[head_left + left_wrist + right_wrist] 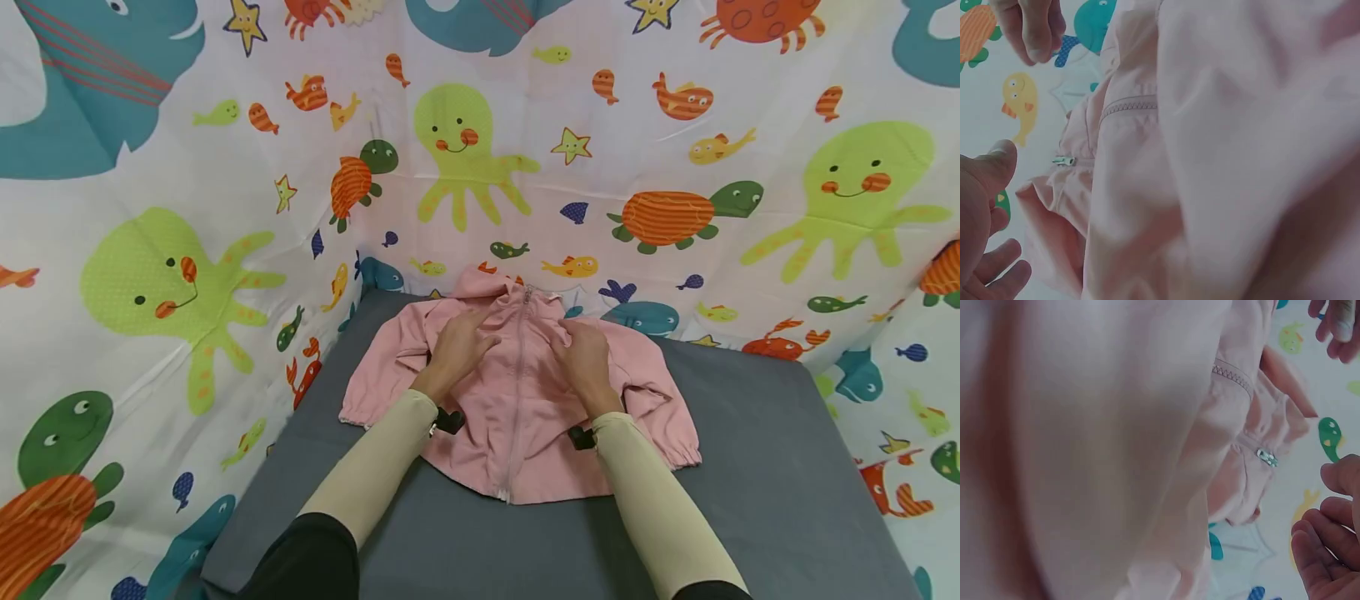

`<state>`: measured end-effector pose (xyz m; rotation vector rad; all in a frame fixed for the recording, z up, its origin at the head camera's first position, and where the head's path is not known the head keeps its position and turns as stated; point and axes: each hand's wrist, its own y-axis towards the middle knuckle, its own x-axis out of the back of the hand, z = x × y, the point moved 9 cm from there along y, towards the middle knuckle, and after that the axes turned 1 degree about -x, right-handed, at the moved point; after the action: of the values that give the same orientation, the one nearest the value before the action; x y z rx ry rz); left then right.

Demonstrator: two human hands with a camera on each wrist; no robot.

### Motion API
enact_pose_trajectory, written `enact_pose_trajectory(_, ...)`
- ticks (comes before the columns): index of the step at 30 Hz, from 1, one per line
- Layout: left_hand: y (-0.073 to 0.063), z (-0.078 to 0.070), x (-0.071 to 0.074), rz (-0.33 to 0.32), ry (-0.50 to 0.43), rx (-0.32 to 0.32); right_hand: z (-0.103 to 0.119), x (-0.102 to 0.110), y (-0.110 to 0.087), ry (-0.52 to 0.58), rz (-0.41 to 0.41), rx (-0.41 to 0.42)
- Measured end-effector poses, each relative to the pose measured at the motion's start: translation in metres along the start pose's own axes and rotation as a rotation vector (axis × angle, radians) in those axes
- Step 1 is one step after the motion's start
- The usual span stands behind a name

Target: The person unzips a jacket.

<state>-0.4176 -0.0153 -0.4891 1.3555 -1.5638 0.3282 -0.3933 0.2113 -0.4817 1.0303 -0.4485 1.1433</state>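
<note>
A pink zip-up jacket (487, 433) lies front up on the grey surface, its sleeves spread to both sides. A closed zipper (517, 375) runs down its middle, with a metal zip pull (1266, 457) near the collar. Above the chest on the left is my left hand (459, 348), thumb and fingers apart; the left wrist view shows nothing between them. My right hand (583, 358) is over the opposite side of the chest, its fingers (1329, 531) loosely bent and holding nothing. Fabric close to the cameras fills much of both wrist views.
A grey padded surface (757, 467) carries the jacket. Behind it and at both sides hangs a white curtain (525, 225) printed with sea animals. The jacket's collar end lies close to the back curtain.
</note>
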Motion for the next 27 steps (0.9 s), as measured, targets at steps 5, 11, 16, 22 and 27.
enact_pose_trajectory(5,0.018,0.002,-0.006,-0.001,-0.017,-0.001,0.002,-0.013,0.013,0.018,0.011,-0.008)
enact_pose_trajectory(11,0.039,0.001,-0.016,0.022,-0.032,-0.021,0.004,-0.025,0.022,0.031,0.021,-0.012)
enact_pose_trajectory(16,0.059,-0.003,-0.027,0.064,0.035,-0.048,0.002,-0.037,0.026,0.050,0.036,-0.034)
enact_pose_trajectory(22,0.085,-0.011,-0.045,0.148,0.137,-0.076,-0.002,-0.046,0.029,0.049,0.030,-0.033)
enact_pose_trajectory(27,0.097,-0.007,-0.060,0.245,0.189,-0.022,-0.001,-0.045,0.030,0.060,0.019,-0.022)
